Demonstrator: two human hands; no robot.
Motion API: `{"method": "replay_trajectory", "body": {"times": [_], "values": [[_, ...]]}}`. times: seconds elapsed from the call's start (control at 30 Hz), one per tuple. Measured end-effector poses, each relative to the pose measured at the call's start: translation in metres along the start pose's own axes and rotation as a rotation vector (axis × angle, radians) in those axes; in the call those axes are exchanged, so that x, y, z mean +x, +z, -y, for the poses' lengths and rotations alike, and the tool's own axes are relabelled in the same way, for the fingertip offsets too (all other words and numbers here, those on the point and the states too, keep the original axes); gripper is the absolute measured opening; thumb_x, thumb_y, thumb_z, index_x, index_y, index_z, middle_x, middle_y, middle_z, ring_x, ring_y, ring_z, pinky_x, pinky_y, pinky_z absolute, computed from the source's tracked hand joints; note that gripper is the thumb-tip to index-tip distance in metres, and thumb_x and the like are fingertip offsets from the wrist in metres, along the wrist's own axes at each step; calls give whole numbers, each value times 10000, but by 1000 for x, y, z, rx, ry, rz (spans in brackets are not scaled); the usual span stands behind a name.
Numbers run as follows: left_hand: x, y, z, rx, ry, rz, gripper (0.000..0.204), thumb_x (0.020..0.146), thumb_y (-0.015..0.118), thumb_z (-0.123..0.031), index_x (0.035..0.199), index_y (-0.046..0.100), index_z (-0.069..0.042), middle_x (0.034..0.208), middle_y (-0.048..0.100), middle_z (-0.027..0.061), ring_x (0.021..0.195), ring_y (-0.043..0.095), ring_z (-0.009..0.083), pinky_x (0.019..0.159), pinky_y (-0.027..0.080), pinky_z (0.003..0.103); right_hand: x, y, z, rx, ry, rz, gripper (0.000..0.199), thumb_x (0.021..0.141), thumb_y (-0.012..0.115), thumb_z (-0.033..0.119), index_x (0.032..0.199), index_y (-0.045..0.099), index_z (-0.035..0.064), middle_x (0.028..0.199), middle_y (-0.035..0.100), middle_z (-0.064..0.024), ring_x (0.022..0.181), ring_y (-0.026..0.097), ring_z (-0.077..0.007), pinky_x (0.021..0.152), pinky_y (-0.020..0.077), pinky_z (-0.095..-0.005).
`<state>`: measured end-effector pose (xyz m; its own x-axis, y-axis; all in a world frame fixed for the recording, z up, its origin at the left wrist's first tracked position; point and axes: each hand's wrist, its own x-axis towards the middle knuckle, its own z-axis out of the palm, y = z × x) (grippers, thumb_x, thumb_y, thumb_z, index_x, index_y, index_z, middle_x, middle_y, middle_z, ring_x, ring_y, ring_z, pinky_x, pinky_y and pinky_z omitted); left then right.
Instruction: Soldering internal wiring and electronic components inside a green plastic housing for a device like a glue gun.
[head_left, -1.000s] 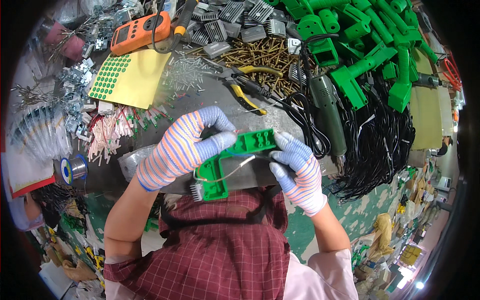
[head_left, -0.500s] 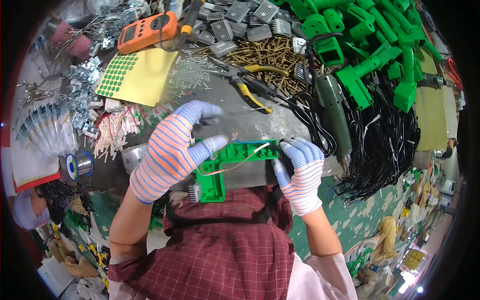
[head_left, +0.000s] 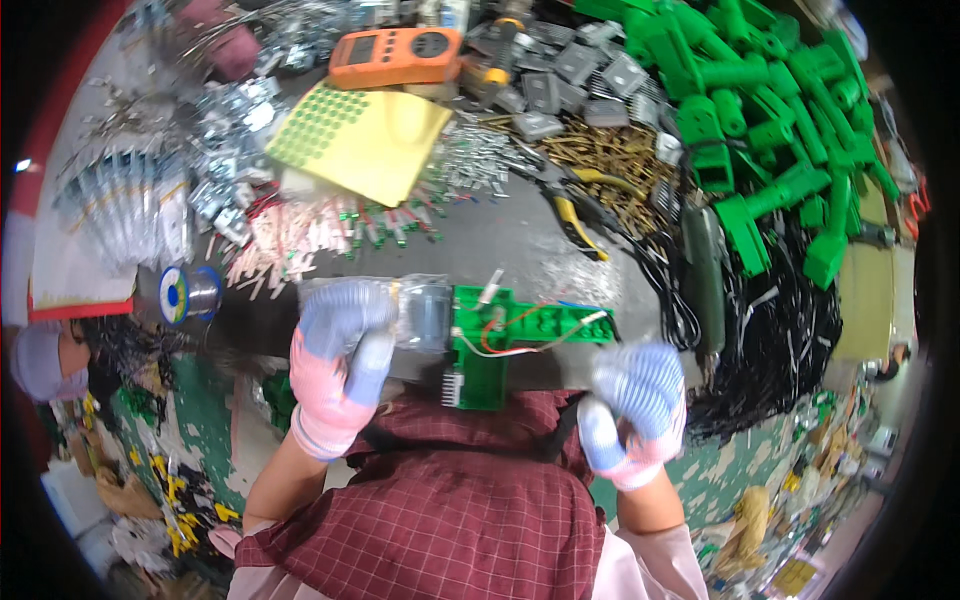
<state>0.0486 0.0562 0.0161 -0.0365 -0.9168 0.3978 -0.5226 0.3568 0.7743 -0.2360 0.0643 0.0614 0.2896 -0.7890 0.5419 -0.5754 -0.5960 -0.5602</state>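
Observation:
A green plastic T-shaped housing half [head_left: 482, 380] lies open at the table's near edge, with red, white and blue wires and a small finned metal part at its lower left. Beside its left arm is a clear plastic packet [head_left: 424, 312], its contents unclear. My left hand [head_left: 340, 365], in a striped glove, has loosely bent fingers over the packet's left end, thumb apart; whether it touches is hidden. My right hand [head_left: 637, 412], gloved and blurred, hovers just below the housing's right end, fingers and thumb apart, holding nothing.
Yellow-handled pliers [head_left: 570, 210] and a dark green electric screwdriver [head_left: 703, 280] lie behind. Farther back are an orange multimeter [head_left: 395, 57], brass screws [head_left: 605, 150] and stacked green housings [head_left: 765, 130]. A solder spool [head_left: 190, 295] stands left; black cables [head_left: 780, 330] are heaped right.
Both hands have come off the green housing and drawn back toward me. The clear packet now shows beside it. The white-tipped wire lies differently. My view has shifted, so the scene sits farther right.

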Motion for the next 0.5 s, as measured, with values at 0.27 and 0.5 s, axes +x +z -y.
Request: {"method": "replay_trajectory", "body": {"times": [0.27, 0.5], "values": [[-143, -40, 67, -42, -813, -431, 208, 979, 578, -142, 1150, 501, -51, 982, 562, 38, 921, 552, 151, 824, 448, 302, -12, 35, 36, 318, 51, 334, 220, 727, 778, 150, 926, 703, 97, 873, 721, -31, 755, 676, -221, 692, 505, -364], [-172, -84, 205, -570, -864, -736, 333, 941, 594, -157, 1258, 517, -87, 1020, 638, 27, 869, 597, 122, 746, 494, 279, 3, 73, 53, 491, -74, 397, 243, 761, 779, 152, 976, 676, 105, 927, 704, -8, 771, 659, -202, 686, 505, -341]]}}
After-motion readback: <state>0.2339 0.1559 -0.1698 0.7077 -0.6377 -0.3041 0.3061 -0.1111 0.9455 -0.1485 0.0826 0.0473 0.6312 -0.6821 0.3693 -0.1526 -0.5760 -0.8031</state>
